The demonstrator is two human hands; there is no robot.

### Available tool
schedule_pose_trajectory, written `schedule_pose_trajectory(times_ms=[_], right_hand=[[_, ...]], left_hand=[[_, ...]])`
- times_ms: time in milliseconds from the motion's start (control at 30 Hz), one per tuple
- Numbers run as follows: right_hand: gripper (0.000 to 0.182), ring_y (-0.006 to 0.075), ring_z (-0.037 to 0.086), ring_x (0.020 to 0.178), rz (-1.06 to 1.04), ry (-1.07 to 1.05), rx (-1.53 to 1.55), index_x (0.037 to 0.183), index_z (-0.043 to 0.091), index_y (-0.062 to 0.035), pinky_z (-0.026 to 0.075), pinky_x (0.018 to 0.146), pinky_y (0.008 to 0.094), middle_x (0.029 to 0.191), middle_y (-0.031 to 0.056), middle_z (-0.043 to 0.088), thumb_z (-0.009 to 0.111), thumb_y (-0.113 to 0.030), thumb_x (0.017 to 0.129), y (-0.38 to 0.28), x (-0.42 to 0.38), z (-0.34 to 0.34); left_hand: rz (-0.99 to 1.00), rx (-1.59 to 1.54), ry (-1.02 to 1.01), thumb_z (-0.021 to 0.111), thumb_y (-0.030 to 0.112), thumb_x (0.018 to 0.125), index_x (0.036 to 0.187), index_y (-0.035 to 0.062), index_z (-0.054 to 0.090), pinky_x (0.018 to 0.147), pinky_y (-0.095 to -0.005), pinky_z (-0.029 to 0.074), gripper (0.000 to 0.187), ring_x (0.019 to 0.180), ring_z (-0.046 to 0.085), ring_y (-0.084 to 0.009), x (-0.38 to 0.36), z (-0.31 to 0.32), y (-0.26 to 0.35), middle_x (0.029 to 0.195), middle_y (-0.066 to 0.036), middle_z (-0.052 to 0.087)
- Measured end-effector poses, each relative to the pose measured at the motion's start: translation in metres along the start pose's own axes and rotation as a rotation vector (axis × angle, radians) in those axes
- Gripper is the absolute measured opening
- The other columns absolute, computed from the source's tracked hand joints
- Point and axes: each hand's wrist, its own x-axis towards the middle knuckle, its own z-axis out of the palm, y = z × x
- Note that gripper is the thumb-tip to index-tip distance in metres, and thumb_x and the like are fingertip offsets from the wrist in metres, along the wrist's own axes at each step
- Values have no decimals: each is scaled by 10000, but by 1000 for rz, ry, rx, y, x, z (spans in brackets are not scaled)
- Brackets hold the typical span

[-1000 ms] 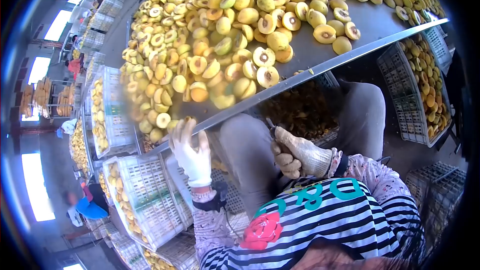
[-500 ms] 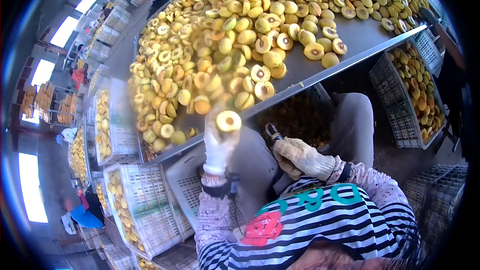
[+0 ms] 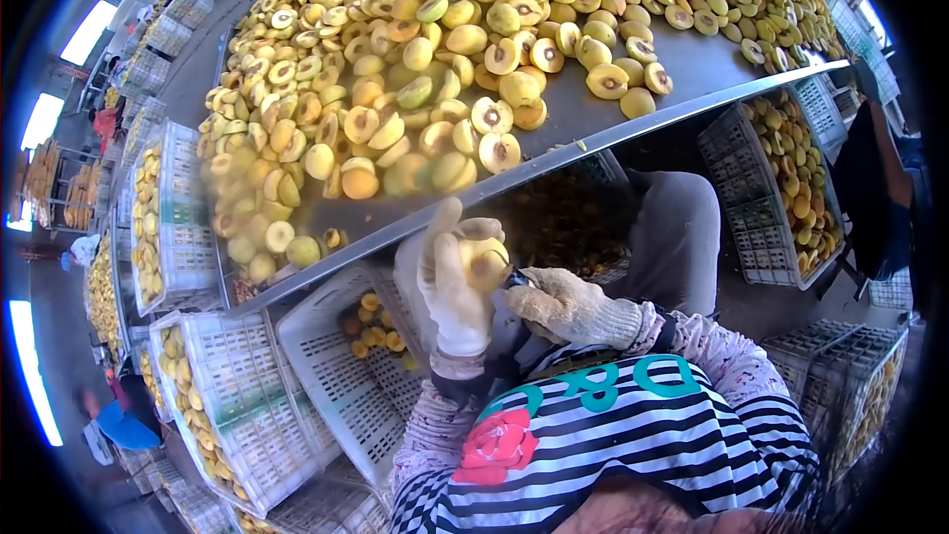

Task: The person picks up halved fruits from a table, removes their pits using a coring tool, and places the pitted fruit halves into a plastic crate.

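My left hand [image 3: 454, 287], in a pale glove, is closed around a yellow peach half [image 3: 485, 263] in front of the table edge. My right hand [image 3: 576, 308], gloved too, grips a small pitting tool [image 3: 516, 279]. The dark tool end is right at the side of the peach half; its tip is hidden there. Beyond both hands, a big heap of halved yellow peaches [image 3: 395, 99] lies on the metal table [image 3: 682, 69], some cut side up with brown pit cavities showing.
By my left leg stands a white crate [image 3: 316, 336] with a few peach pieces inside. Fuller crates [image 3: 247, 415] stand farther left, and a crate of peaches [image 3: 756, 208] is at the right. Under the table edge, a dark container [image 3: 568, 227] holds scraps. Another person [image 3: 880, 188] is at far right.
My left hand has drawn the peach half back from the heap towards my body, and it now meets the tool in my right hand. The view has shifted, showing more of the left crate.
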Motion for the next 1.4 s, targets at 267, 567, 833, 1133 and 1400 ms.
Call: schedule_pose_trajectory(times_ms=[267,567,833,1133,1400], right_hand=[[472,225,640,814,-82,74,-110,1144,635,-13,512,775,364,881,103,680,566,-457,1000,14,27,17],[374,168,535,601,-144,-223,277,953,593,-62,451,564,309,694,54,556,534,-425,1021,39,29,-1],[526,34,325,378,-35,-1134,1198,798,461,-152,288,344,191,510,-70,377,456,-645,980,57,36,-16],[495,57,318,404,115,-375,1170,853,488,-130,315,374,213,564,-76,362,419,-589,1027,55,33,-29],[478,84,326,421,67,-227,938,871,478,-153,357,417,265,584,-48,360,400,-597,1029,47,23,-22]], left_hand=[[212,162,-43,540,235,1022,1431,-58,445,737,-219,493,513,894,630,-129,10,-3,-6,1007,-141,698],[57,-64,-446,477,216,1056,1454,-80,399,769,-301,544,503,788,676,-183,28,2,-5,873,-131,714],[-262,-130,-596,406,295,1079,1472,7,439,691,-386,539,488,718,644,-243,49,18,-14,686,-56,628],[279,1213,-112,609,134,956,1259,3,625,813,-340,552,331,940,661,-213,26,-55,41,1050,-129,698],[412,1699,-314,668,112,833,1183,115,707,977,-355,494,352,1107,643,-299,115,-39,38,1205,-165,664]])
